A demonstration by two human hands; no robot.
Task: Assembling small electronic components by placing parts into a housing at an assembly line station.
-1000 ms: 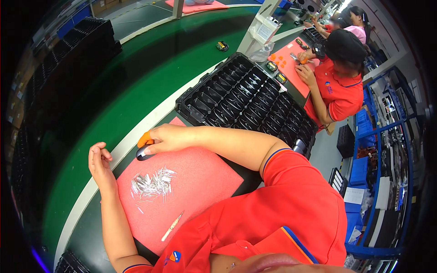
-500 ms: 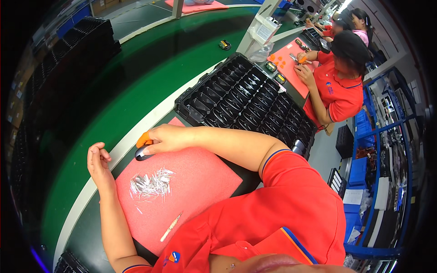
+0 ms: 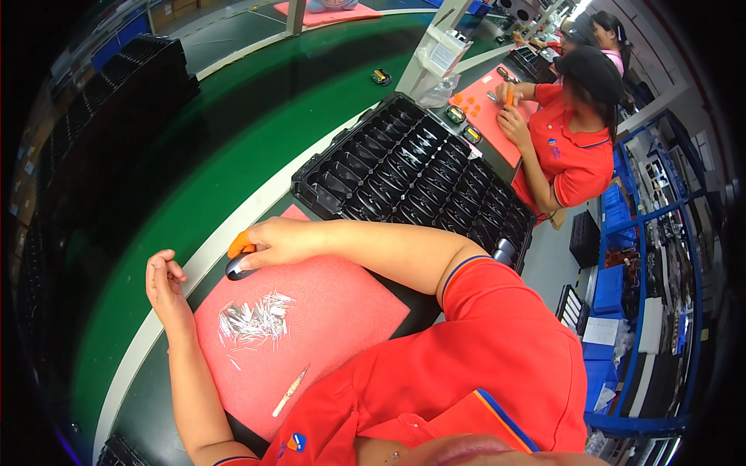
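Note:
My right hand reaches across to the far edge of a pink foam mat. It is closed on a dark rounded piece shaped like a computer mouse, its thumb lying on a shiny grey part. An orange finger cot covers a fingertip of that hand. To the left, my left hand is raised beside the mat, palm inward, with fingers loosely bent and nothing in them. On the mat lie a heap of thin silvery strips and a slim pointed tool with a pale wrapped handle.
A large black slotted tray stands beyond my right arm. Further right, a co-worker in red handles small orange pieces at another pink mat. A white rail borders the table. Blue shelving stands at far right.
The view has shifted slightly. The dark piece has tilted a little in my right hand, showing more grey surface. My left hand stays nearly still. The co-worker's hands have moved slightly.

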